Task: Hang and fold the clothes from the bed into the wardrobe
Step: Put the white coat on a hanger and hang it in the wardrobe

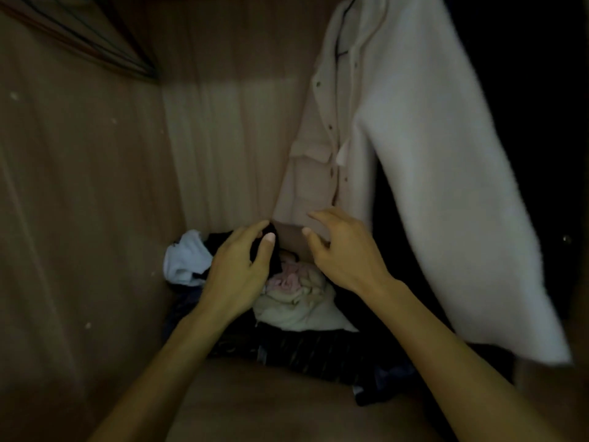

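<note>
I look down into a dim wooden wardrobe. My left hand [237, 269] pinches a small black garment [271, 250] between thumb and fingers, above a pile of clothes on the wardrobe floor. My right hand [339, 247] hovers just to the right with its fingers spread and relaxed, holding nothing. The pile holds a cream and pink bundle [296, 298], a light blue piece [186, 258] at the left and dark striped fabric [306, 349] in front. A beige buttoned shirt [306, 173] hangs behind my hands, and a white fleece coat [446, 186] hangs to the right.
The wardrobe's left wall [79, 202] and back panel [229, 138] close in the space. Dark hangers [95, 36] show at the top left. A bare strip of wardrobe floor [271, 403] lies in front of the pile. The far right is black.
</note>
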